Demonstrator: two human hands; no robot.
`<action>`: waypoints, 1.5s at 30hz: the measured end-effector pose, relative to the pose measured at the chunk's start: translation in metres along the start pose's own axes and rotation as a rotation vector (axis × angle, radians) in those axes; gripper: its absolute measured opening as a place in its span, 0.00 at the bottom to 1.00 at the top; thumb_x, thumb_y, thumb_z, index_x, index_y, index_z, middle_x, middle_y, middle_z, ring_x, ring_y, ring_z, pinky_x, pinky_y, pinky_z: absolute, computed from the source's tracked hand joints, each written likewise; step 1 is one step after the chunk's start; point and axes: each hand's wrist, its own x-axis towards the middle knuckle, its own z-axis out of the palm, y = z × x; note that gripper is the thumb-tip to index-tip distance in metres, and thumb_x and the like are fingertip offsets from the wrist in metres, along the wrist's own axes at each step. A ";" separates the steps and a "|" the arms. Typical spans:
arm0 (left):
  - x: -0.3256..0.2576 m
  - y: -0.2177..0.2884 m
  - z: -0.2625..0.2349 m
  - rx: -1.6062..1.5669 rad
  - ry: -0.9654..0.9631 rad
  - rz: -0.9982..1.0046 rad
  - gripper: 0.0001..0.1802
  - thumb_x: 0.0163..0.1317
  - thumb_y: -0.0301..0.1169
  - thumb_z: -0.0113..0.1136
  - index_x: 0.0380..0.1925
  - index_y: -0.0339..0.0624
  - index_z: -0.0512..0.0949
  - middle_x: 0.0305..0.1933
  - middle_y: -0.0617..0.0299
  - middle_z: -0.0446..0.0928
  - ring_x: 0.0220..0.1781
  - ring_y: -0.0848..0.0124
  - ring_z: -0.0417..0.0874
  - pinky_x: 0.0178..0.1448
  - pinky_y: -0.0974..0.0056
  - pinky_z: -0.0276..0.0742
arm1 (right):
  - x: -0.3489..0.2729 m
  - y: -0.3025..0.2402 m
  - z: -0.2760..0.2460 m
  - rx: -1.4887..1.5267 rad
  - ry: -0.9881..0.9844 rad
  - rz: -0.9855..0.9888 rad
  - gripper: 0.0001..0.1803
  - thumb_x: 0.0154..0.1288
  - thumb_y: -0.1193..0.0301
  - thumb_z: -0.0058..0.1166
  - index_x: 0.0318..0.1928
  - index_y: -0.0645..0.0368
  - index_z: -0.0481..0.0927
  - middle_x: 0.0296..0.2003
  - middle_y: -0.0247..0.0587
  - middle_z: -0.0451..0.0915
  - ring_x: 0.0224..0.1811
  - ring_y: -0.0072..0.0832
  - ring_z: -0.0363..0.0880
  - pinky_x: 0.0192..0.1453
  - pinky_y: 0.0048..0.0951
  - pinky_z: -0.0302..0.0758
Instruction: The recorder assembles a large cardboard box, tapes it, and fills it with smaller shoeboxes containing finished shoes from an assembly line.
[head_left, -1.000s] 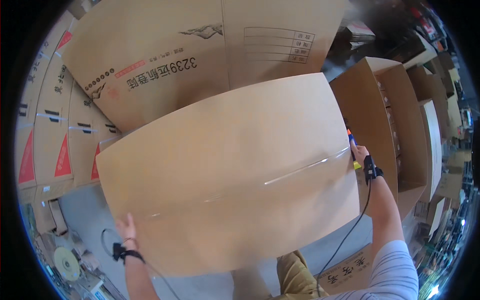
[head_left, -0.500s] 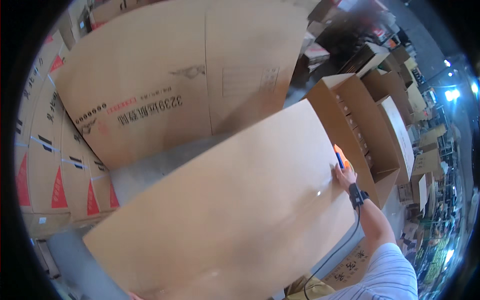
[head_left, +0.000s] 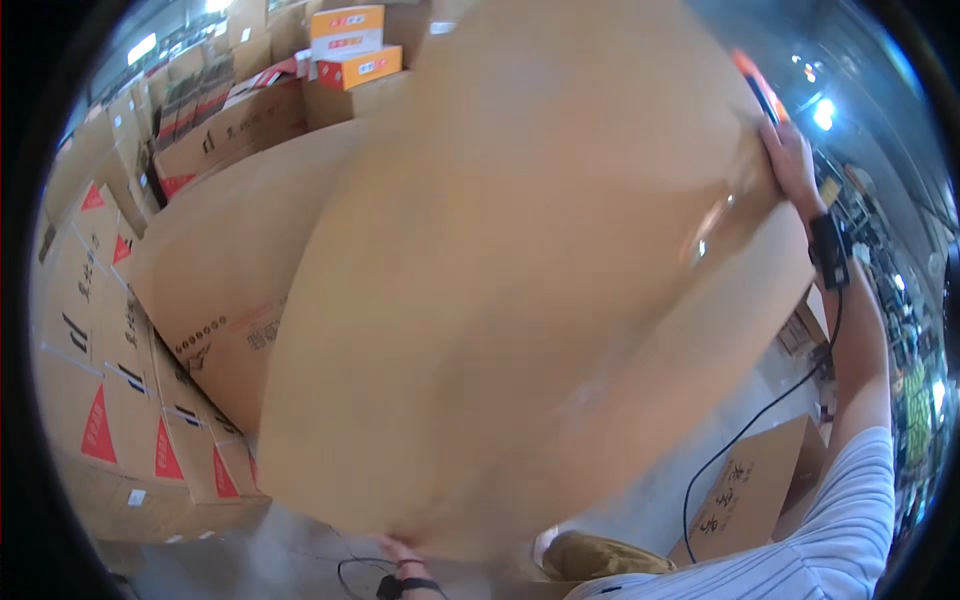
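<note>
A large plain brown cardboard box [head_left: 480, 260] fills the middle of the view, tilted up in front of me, with a shiny strip of clear tape on it. My right hand [head_left: 792, 160] is closed at the box's upper right edge. An orange-and-blue hand tool [head_left: 760, 85] sticks up from its fingers; its exact kind is unclear. At the lower edge of the box, my left hand [head_left: 400, 553] grips the cardboard, its fingers partly hidden. Dark bands with cables sit on both wrists.
Behind the box stands a large printed carton [head_left: 225, 260]. Stacked cartons [head_left: 100, 340] with red triangles line the left. Orange-and-white boxes [head_left: 355, 48] sit at the back. An open carton [head_left: 750, 480] lies on the floor at lower right, near a hanging cable [head_left: 735, 440].
The cardboard box has been raised and tilted more upright, now hiding much of the printed carton. My right hand has gone up with the tool. More of my left hand shows. My view has shifted.
</note>
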 end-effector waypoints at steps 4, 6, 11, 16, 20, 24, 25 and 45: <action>-0.065 -0.059 0.077 0.291 -0.450 -0.332 0.29 0.61 0.48 0.42 0.54 0.35 0.65 0.52 0.58 0.70 0.52 0.65 0.69 0.56 0.61 0.65 | -0.020 -0.062 -0.036 0.347 0.066 -0.073 0.19 0.56 0.60 0.48 0.21 0.64 0.78 0.21 0.40 0.75 0.25 0.25 0.71 0.33 0.28 0.69; -0.125 -0.081 0.113 0.904 -0.818 -0.399 0.27 0.59 0.40 0.52 0.55 0.34 0.64 0.51 0.60 0.70 0.53 0.70 0.69 0.56 0.64 0.65 | -0.058 -0.050 -0.012 0.292 0.200 -0.323 0.10 0.48 0.68 0.56 0.16 0.57 0.80 0.20 0.41 0.76 0.22 0.29 0.73 0.27 0.30 0.69; -0.303 -0.055 0.228 0.648 -1.053 -0.390 0.29 0.58 0.31 0.53 0.59 0.38 0.58 0.59 0.59 0.63 0.59 0.69 0.64 0.61 0.60 0.57 | -0.226 -0.030 0.044 0.609 -0.262 -0.070 0.12 0.48 0.56 0.58 0.17 0.47 0.80 0.15 0.40 0.73 0.22 0.37 0.73 0.28 0.38 0.68; -0.310 -0.033 0.254 0.604 -0.878 -0.211 0.28 0.57 0.34 0.53 0.58 0.43 0.60 0.59 0.62 0.62 0.61 0.69 0.59 0.62 0.58 0.51 | -0.358 0.070 -0.002 0.776 -0.299 0.340 0.14 0.52 0.56 0.56 0.26 0.53 0.82 0.24 0.41 0.76 0.28 0.36 0.75 0.33 0.32 0.71; -0.319 -0.013 0.244 0.536 -0.720 -0.023 0.25 0.56 0.36 0.53 0.55 0.46 0.63 0.57 0.63 0.63 0.59 0.68 0.61 0.57 0.57 0.53 | -0.462 0.167 -0.076 0.733 -0.220 0.658 0.13 0.51 0.60 0.57 0.23 0.57 0.82 0.23 0.40 0.76 0.26 0.29 0.75 0.31 0.26 0.70; -0.309 0.027 0.239 0.614 -0.592 0.090 0.24 0.54 0.38 0.56 0.51 0.48 0.65 0.54 0.66 0.65 0.54 0.70 0.65 0.48 0.58 0.59 | -0.601 0.225 -0.136 0.414 -0.344 0.985 0.17 0.52 0.56 0.52 0.23 0.56 0.81 0.25 0.42 0.77 0.26 0.33 0.76 0.31 0.29 0.70; -0.315 0.039 0.238 0.631 -0.574 0.143 0.22 0.53 0.37 0.57 0.48 0.47 0.65 0.52 0.64 0.66 0.53 0.69 0.66 0.50 0.57 0.59 | -0.629 0.224 -0.148 0.328 -0.298 1.051 0.18 0.53 0.55 0.51 0.22 0.57 0.81 0.22 0.42 0.77 0.25 0.34 0.77 0.29 0.30 0.70; -0.285 0.135 0.267 1.341 0.127 0.798 0.38 0.59 0.57 0.39 0.51 0.28 0.63 0.51 0.39 0.68 0.53 0.50 0.70 0.53 0.57 0.67 | -0.464 0.247 0.028 0.837 -0.329 0.866 0.10 0.54 0.70 0.53 0.37 0.61 0.80 0.30 0.42 0.80 0.33 0.26 0.78 0.39 0.24 0.72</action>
